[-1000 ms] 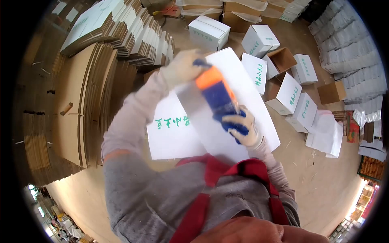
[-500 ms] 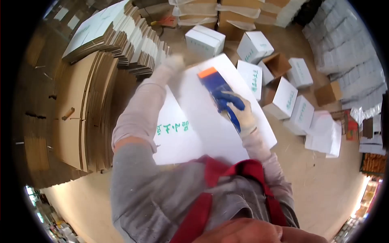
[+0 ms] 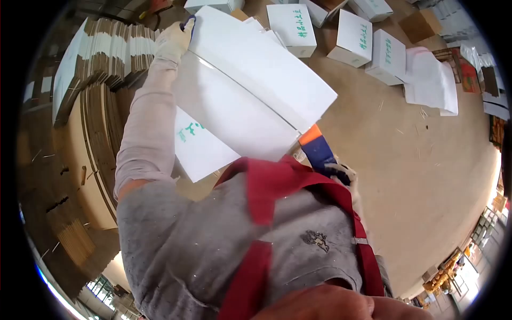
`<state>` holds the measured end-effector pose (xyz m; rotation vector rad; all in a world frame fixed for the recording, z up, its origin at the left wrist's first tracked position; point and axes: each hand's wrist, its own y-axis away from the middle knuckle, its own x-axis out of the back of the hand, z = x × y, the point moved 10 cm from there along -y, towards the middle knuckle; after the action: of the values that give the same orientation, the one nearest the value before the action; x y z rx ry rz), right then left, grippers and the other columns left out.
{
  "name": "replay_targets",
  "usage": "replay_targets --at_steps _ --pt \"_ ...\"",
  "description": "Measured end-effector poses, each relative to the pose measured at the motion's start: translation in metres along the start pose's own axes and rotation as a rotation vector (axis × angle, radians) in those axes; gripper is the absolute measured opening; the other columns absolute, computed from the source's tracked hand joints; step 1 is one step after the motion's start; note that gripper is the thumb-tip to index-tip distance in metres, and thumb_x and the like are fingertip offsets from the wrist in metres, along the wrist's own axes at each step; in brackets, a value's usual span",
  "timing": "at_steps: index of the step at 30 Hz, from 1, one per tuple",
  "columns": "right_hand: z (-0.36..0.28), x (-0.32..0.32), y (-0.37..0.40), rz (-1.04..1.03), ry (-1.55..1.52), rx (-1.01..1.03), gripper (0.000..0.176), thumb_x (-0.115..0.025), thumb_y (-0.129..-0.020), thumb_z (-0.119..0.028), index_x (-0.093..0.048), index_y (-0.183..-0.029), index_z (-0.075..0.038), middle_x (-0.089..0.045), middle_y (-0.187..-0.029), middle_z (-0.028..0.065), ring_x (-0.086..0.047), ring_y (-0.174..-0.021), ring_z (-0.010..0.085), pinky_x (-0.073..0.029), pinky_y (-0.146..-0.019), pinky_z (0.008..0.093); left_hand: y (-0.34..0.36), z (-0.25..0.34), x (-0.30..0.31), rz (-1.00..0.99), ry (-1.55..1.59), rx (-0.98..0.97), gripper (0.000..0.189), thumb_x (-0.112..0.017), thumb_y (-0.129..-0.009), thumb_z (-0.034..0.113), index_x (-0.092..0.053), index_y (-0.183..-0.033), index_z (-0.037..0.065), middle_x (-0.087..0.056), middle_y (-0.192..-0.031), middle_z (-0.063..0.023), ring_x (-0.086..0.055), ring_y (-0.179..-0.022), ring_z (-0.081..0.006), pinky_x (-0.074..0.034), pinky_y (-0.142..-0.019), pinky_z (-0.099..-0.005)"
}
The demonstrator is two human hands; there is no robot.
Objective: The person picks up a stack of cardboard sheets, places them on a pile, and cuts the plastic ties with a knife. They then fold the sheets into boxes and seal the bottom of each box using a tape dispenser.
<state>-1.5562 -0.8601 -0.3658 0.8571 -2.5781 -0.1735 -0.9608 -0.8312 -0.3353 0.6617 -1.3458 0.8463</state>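
Note:
A white cardboard box [image 3: 250, 80] lies before my chest, its two top flaps meeting along a slanting seam. My left hand [image 3: 175, 41], in a pale glove with dark blue at the fingertips, is closed round the box's far left corner. At the near right end of the seam, a blue tape dispenser [image 3: 320, 152] has its orange front against the box edge. My right hand [image 3: 344, 173], gloved, is wrapped round the dispenser's handle, partly hidden by the dispenser. Green writing [image 3: 189, 130] marks the white panel at the box's left side.
Stacks of flattened cartons [image 3: 96, 160] stand close on my left, with white-faced ones [image 3: 117, 50] behind them. Several white boxes with green writing [image 3: 352, 37] sit on the floor ahead and to the right, beside a white sheet [image 3: 432, 80]. Concrete floor [image 3: 410, 176] stretches to my right.
The tape dispenser and my right hand have come from the middle of the box top back to its near right edge. My left hand, blurred before, now grips the far corner. The view has tilted down.

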Motion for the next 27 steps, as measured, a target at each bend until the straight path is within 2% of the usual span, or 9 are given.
replay_targets --at_steps 5,6,9,12,14,17,19,22,27 --pt "0.066 -0.063 -0.011 0.027 -1.039 -0.463 0.036 -0.053 -0.082 -0.001 -0.049 -0.118 0.004 -0.06 -0.105 0.016 -0.059 -0.091 0.0228 -0.045 -0.084 0.0309 -0.03 0.054 0.04 -0.019 0.214 -0.157 0.059 -0.046 -0.083 0.056 -0.062 -0.103 0.003 -0.061 -0.104 -0.0202 -0.055 -0.101 -0.0355 -0.042 -0.087 -0.0392" --pt "0.064 -0.046 -0.035 -0.043 -0.174 0.021 0.035 -0.047 -0.087 -0.004 -0.046 -0.121 0.005 -0.061 -0.101 0.0121 -0.059 -0.087 0.0197 -0.047 -0.08 0.03 -0.045 0.095 0.078 0.127 0.369 -0.389 0.055 -0.05 -0.082 0.052 -0.06 -0.106 0.003 -0.061 -0.103 -0.0201 -0.057 -0.099 -0.0343 -0.043 -0.085 -0.0382" --pt "-0.043 -0.011 -0.078 0.253 0.41 0.139 0.031 -0.042 -0.091 -0.009 -0.049 -0.12 0.003 -0.061 -0.096 0.0081 -0.059 -0.086 0.0167 -0.048 -0.076 0.0291 0.048 0.195 0.249 0.565 0.959 -1.087 0.044 -0.06 -0.081 0.011 -0.048 -0.124 0.004 -0.047 -0.128 -0.0172 -0.041 -0.122 -0.0275 -0.031 -0.101 -0.0331" --pt "-0.03 0.021 -0.117 0.418 -0.563 0.257 0.031 -0.044 -0.091 -0.015 -0.052 -0.116 0.003 -0.06 -0.09 0.005 -0.057 -0.077 0.0135 -0.048 -0.07 0.0257 0.031 0.144 0.233 0.687 0.859 -0.871 0.048 -0.06 -0.08 0.009 -0.047 -0.127 0.009 -0.045 -0.132 -0.0147 -0.039 -0.125 -0.0276 -0.031 -0.101 -0.033" --pt "-0.017 0.009 -0.112 0.286 -0.564 0.174 0.031 -0.044 -0.092 -0.015 -0.053 -0.115 0.002 -0.06 -0.09 0.0048 -0.057 -0.077 0.013 -0.047 -0.069 0.0256 -0.012 0.091 0.122 0.394 0.648 -0.52 0.053 -0.062 -0.08 0.039 -0.052 -0.119 0.005 -0.061 -0.102 -0.0197 -0.06 -0.093 -0.0289 -0.046 -0.079 -0.0349" --pt "0.038 -0.01 -0.068 0.217 -0.387 -0.014 0.029 -0.044 -0.091 -0.015 -0.057 -0.112 0.001 -0.06 -0.087 0.0032 -0.056 -0.075 0.0132 -0.045 -0.066 0.025 -0.015 0.011 -0.149 -0.264 0.364 -0.31 0.07 -0.069 -0.073 0.039 -0.043 -0.127 0.003 -0.052 -0.121 -0.0196 -0.05 -0.112 -0.0311 -0.039 -0.094 -0.0364" --pt "0.141 0.016 -0.023 0.313 -0.059 -0.307 0.026 -0.044 -0.091 -0.017 -0.06 -0.102 0.0 -0.059 -0.083 0.0014 -0.055 -0.071 0.0143 -0.043 -0.063 0.0243 0.052 -0.006 -0.207 -0.593 -0.019 -0.226 0.082 -0.071 -0.064 0.05 -0.041 -0.13 0.012 -0.041 -0.133 -0.0165 -0.041 -0.121 -0.0315 -0.036 -0.097 -0.0402" --pt "0.218 0.043 0.027 0.113 0.455 -0.171 0.022 -0.047 -0.09 -0.017 -0.06 -0.089 0.001 -0.058 -0.08 0.0013 -0.055 -0.07 0.0152 -0.042 -0.064 0.024 0.076 -0.003 -0.203 -0.57 -0.032 -0.191 0.075 -0.072 -0.064 0.041 -0.043 -0.128 0.014 -0.045 -0.129 -0.015 -0.046 -0.115 -0.0324 -0.037 -0.096 -0.0413" --pt "0.293 0.094 -0.003 0.216 -0.082 -0.427 0.019 -0.05 -0.088 -0.016 -0.059 -0.083 -0.001 -0.058 -0.077 0.0022 -0.055 -0.07 0.0155 -0.043 -0.064 0.0246 0.056 -0.001 -0.161 -0.67 0.19 -0.221 0.073 -0.074 -0.062 0.032 -0.046 -0.125 0.01 -0.053 -0.12 -0.0175 -0.053 -0.108 -0.0312 -0.041 -0.092 -0.0376"
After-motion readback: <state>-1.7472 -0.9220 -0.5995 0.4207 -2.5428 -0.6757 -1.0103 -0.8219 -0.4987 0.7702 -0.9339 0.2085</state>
